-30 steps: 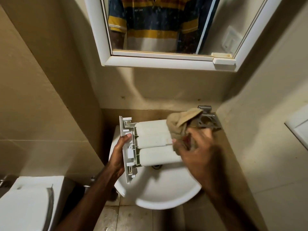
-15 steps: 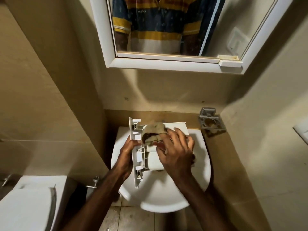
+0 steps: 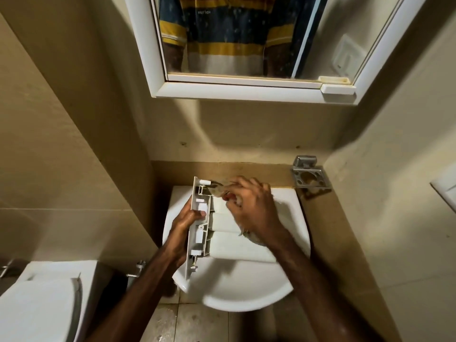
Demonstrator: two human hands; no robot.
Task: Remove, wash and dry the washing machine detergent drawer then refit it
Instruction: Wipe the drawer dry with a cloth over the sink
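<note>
Head view: right hand (image 3: pixel 256 208) fingers pinch cloth (image 3: pixel 218 190) into drawer corner, presumably drying; left hand (image 3: pixel 183 224) fingers clamp front panel, steadying detergent drawer (image 3: pixel 229 239) over basin (image 3: pixel 246 292) rear edge, below mirror (image 3: pixel 237 87).

Bare forearms; mirror (image 3: pixel 246 40) reflects navy, yellow and white striped shirt (image 3: pixel 222 33)

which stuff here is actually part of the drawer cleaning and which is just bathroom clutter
In use:
detergent drawer, held by left hand
cloth, pressed in by right hand
sink beneath

Just there:
mirror cabinet
metal holder
toilet
</note>
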